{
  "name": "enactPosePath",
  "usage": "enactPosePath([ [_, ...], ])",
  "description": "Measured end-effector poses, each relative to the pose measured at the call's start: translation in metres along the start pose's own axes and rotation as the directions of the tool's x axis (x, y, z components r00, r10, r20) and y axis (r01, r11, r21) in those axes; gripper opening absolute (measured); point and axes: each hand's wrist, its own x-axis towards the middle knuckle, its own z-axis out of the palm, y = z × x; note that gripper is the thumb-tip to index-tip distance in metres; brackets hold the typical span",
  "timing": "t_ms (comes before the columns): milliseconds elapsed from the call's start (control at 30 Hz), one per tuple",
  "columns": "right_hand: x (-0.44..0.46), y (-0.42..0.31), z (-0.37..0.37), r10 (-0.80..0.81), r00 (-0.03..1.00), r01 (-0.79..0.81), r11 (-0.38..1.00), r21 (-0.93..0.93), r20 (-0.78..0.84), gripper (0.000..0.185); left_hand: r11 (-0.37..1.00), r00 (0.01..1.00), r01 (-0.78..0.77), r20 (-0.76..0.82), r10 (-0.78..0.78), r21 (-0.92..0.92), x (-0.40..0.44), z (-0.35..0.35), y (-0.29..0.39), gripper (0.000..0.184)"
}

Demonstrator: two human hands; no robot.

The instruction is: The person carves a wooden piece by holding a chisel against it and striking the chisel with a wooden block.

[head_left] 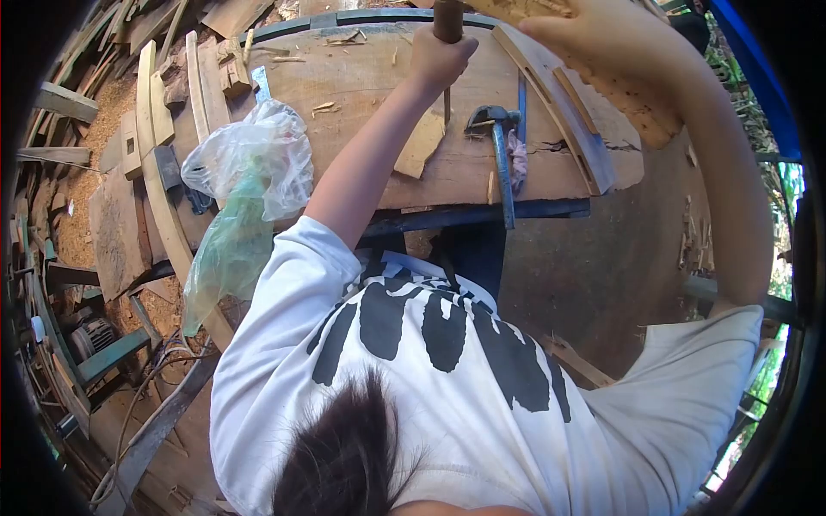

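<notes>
My left hand (440, 57) is wrapped round the brown wooden handle of a chisel (448, 21), its narrow shaft pointing down to the wooden work surface (361, 95). At the upper right, my right hand (594, 36) is raised near the camera, closed on a rough, yellowish piece of wood (638, 107). Part of that wood reaches left toward the chisel handle; the fingers are partly cut off by the top edge. A hammer (501, 163) with a blue handle lies below and between the hands. Nearer my left forearm is a flat wood offcut (422, 144).
Plastic bags (249, 172) lie at the left of the surface, by curved wooden strips (148, 172). A slotted curved piece (559, 107) rests on the right. Wood scraps (120, 232) and a motor (93, 339) are at the left, with cables (129, 439) below.
</notes>
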Motion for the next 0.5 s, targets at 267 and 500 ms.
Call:
enactPosePath([
  [267, 0.000, 0.025, -0.012, -0.103, 0.731, 0.268, 0.952, 0.146, -0.674, 0.055, 0.999, 1.000, 0.004, 0.000, -0.004, -0.038, 0.003, -0.001, -0.005, 0.020],
  [500, 0.004, 0.019, -0.003, 0.084, 0.991, -0.071, 0.990, 0.126, -0.102, 0.059, 0.996, 1.000, -0.011, -0.015, 0.012, 0.089, 0.003, 0.000, -0.009, 0.017],
])
